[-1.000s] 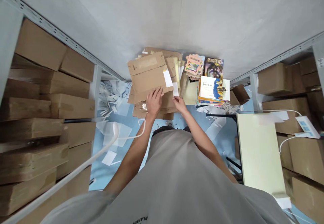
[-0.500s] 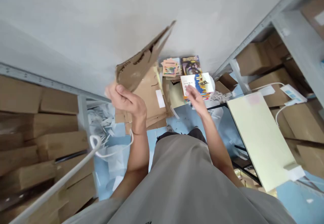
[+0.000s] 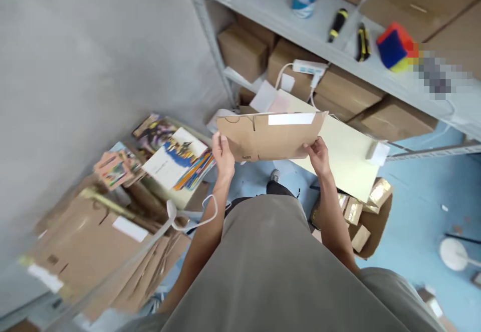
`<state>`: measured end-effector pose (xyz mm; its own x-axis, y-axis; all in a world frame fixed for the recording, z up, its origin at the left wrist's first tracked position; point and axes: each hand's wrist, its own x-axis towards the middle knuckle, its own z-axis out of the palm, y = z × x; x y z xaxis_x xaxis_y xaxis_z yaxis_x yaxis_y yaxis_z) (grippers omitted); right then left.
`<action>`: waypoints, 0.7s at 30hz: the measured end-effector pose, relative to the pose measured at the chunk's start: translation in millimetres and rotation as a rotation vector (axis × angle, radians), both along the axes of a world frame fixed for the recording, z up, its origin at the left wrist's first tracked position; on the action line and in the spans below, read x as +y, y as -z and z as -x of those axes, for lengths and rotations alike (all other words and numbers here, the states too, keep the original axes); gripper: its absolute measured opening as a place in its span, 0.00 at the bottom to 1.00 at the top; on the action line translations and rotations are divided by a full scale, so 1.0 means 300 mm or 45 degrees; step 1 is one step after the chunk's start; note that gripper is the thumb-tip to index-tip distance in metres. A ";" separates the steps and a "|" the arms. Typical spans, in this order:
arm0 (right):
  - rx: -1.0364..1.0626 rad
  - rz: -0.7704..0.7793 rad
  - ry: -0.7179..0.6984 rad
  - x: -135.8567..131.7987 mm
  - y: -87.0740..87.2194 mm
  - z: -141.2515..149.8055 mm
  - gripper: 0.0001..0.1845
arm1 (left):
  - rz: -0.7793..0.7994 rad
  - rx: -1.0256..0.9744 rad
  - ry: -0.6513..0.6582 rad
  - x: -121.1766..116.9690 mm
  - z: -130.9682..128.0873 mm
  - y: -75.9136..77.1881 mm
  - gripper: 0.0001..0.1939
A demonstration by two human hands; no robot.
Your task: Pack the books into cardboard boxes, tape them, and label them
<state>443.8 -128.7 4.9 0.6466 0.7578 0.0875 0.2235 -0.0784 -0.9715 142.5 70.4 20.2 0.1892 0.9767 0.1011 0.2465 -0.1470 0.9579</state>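
Fingers of the left hand and right hand hold a folded cardboard box by its two ends. It is up in the air, hiding part of the pale yellow table.

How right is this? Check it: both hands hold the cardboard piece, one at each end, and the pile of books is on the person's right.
Not quite: the pile of books is on the person's left, as the head view shows. The rest stands: the left hand and right hand hold the cardboard piece, one at each end.
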 end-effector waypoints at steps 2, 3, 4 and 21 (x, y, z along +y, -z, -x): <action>-0.011 0.088 0.092 -0.099 0.068 -0.137 0.30 | 0.061 0.029 0.088 0.012 -0.201 0.047 0.31; -0.018 0.146 0.141 -0.142 0.101 -0.192 0.30 | 0.106 0.044 0.160 0.014 -0.295 0.067 0.30; -0.024 0.207 0.194 -0.180 0.131 -0.240 0.30 | 0.153 0.059 0.255 0.015 -0.381 0.086 0.29; 0.232 0.473 0.478 -0.300 0.327 -0.465 0.35 | 0.332 0.169 0.819 0.021 -0.948 0.213 0.31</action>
